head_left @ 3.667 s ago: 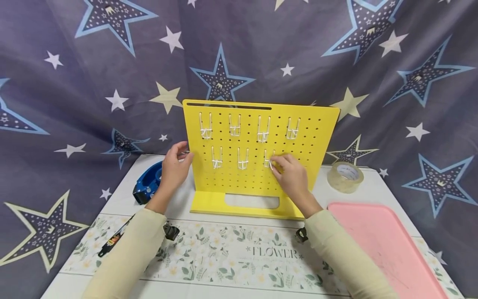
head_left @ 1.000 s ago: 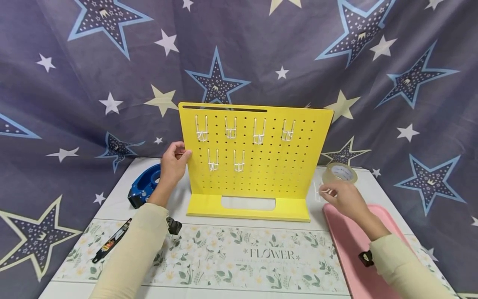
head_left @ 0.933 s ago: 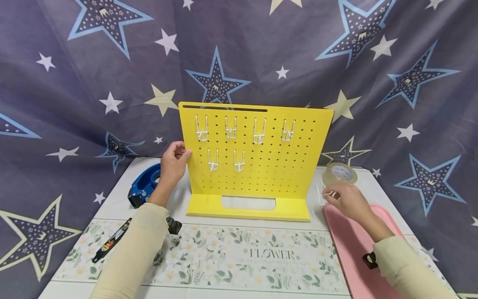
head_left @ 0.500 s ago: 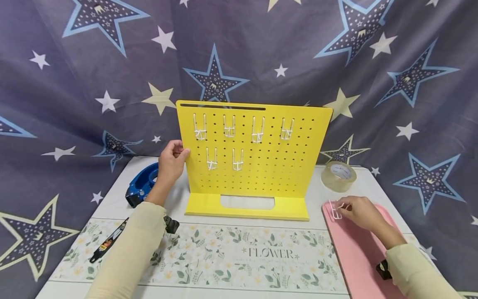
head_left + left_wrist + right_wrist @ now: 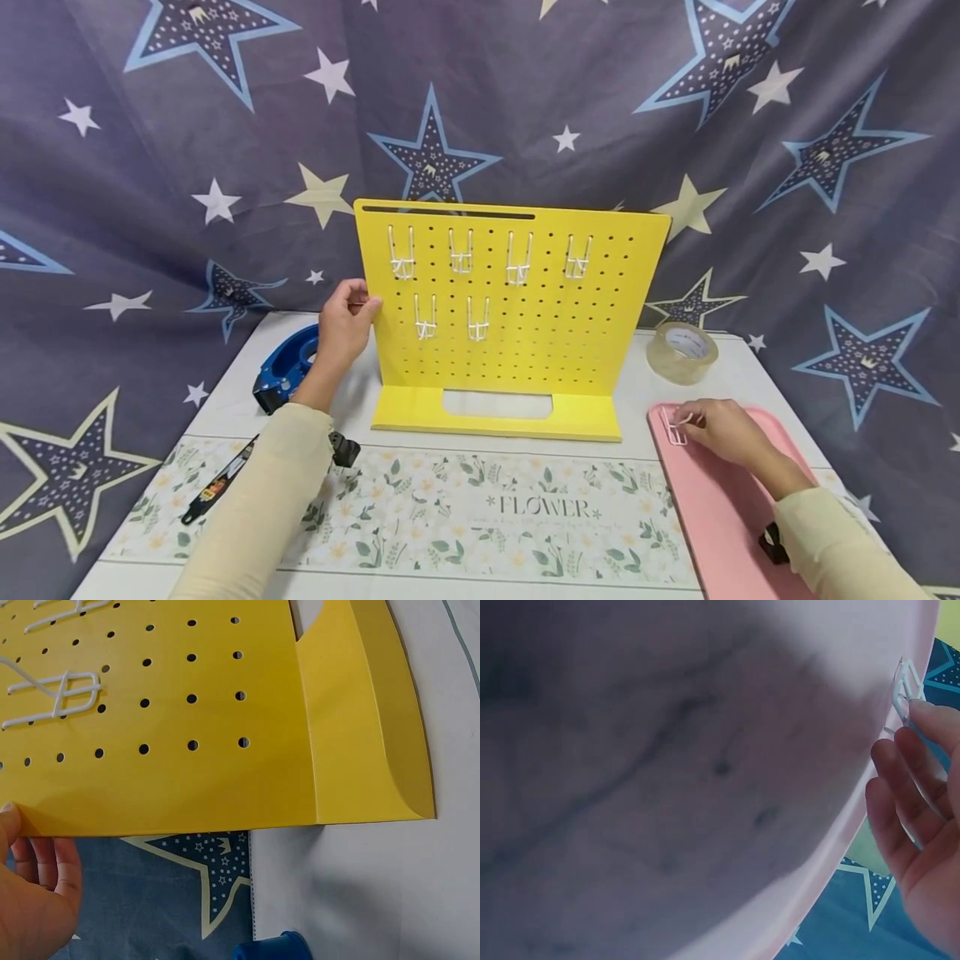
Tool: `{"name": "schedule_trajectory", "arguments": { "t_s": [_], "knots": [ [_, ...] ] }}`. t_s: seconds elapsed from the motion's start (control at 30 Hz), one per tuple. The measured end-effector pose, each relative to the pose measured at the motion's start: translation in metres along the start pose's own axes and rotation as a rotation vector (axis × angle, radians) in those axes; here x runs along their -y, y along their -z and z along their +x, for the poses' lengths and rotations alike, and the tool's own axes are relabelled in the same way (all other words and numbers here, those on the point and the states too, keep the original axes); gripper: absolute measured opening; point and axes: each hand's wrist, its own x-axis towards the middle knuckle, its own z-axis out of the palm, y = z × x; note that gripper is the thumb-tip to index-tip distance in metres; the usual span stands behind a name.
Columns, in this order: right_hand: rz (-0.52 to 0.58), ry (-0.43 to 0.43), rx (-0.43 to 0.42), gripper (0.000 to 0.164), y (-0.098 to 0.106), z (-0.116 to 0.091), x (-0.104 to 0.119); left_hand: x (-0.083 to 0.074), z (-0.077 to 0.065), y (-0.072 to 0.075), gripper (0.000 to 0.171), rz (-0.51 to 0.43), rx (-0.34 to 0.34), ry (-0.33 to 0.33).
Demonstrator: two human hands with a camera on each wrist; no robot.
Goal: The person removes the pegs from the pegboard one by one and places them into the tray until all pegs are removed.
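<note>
A yellow pegboard [image 5: 570, 292] stands upright on its base in the head view, bearing four-hole-style rows of white wire hooks: several in the upper row and two below. My left hand [image 5: 347, 325] grips the board's left edge, thumb in front and fingers behind, as the left wrist view also shows. Over the far left corner of a pink tray [image 5: 720, 508], my right hand [image 5: 723, 433] pinches a white wire hook [image 5: 672, 429] between thumb and fingertips. Whether this hook touches the tray, I cannot tell.
A clear tape roll [image 5: 681, 354] sits behind the tray. Left of the board lies a blue tape dispenser [image 5: 281, 367]. A slim black item [image 5: 217, 483] with a bright label is partly under my left forearm. A star-patterned curtain [image 5: 480, 100] hangs behind the table.
My right hand has taken a hook off the lower row and carried it right and down, past the tape roll, to the pink tray. My left hand keeps its grip on the board.
</note>
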Motion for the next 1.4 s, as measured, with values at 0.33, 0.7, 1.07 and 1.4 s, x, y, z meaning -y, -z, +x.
{"name": "schedule_trajectory", "arguments": {
  "t_s": [0.33, 0.7, 1.07, 1.4],
  "knots": [
    [0.007, 0.001, -0.012, 0.011, 0.003, 0.000, 0.000, -0.004, 0.000, 0.001, 0.026, -0.003, -0.002, 0.008],
    [-0.005, 0.000, -0.118, 0.013, 0.038, 0.007, 0.002, -0.002, 0.001, 0.002, 0.026, -0.005, 0.005, -0.001],
    [-0.062, 0.124, -0.402, 0.018, 0.073, 0.028, 0.051, -0.002, 0.001, -0.001, 0.027, -0.010, 0.055, -0.008],
    [0.015, 0.249, -0.484, 0.020, 0.057, 0.063, 0.115, -0.002, -0.001, 0.001, 0.029, -0.006, 0.056, -0.004]
  ]
}}
